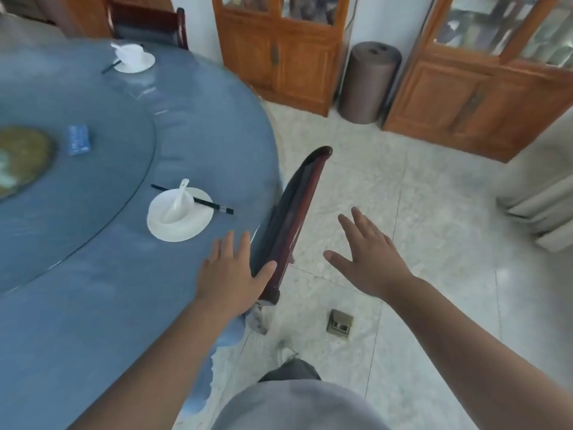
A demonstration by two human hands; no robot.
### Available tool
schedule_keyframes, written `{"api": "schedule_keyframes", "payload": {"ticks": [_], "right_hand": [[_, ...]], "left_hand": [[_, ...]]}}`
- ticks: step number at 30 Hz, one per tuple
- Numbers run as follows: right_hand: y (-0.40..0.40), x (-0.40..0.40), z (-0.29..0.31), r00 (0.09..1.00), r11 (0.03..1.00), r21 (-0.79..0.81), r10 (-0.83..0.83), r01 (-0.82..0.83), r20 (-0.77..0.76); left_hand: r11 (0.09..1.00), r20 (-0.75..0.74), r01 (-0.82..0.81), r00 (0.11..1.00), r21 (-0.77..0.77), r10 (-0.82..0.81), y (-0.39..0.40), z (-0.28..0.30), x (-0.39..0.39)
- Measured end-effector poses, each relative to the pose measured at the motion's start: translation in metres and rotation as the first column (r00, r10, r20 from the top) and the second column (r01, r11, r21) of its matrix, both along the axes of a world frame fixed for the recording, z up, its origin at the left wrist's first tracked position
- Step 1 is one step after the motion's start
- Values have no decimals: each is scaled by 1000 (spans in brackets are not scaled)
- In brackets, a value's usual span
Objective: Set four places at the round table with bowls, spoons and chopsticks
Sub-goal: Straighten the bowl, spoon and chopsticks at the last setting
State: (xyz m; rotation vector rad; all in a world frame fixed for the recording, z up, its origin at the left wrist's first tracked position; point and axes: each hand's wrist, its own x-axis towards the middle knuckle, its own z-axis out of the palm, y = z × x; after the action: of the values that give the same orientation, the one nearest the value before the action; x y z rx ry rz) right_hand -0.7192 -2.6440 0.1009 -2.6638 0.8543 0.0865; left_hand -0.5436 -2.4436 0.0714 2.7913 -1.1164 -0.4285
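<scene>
The round table [130, 299] has a blue cloth under a glass top. Near its right edge lies a white plate [198, 225] holding a white spoon [177, 202], with black chopsticks [214, 205] laid across its far side. At the far edge a second setting has a white bowl [131, 55] on a plate, with dark chopsticks [111, 67] beside it. My left hand [232, 271] is spread flat over the table's right edge, its thumb against a chair back. My right hand [367, 256] hovers with fingers apart over the floor, holding nothing.
A dark red chair [297, 212] stands tucked against the table's right edge; another chair [148, 23] is at the far side. A glass turntable [93, 187] carries a blue box [79, 140]. Wooden cabinets [279, 48], a brown roll [369, 82] and a floor socket [340, 324] lie to the right.
</scene>
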Motion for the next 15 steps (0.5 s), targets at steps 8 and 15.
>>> {"api": "schedule_keyframes", "payload": {"ticks": [8,15], "right_hand": [[-65,133,0,892,895,-13,442,-446,-98],[-96,242,-35,627,639,21,760,-769,-171]], "left_hand": [[965,-97,-241,963,101,251,-36,-18,36],[856,-88,-489,858,167,507,-58,-37,45]]}}
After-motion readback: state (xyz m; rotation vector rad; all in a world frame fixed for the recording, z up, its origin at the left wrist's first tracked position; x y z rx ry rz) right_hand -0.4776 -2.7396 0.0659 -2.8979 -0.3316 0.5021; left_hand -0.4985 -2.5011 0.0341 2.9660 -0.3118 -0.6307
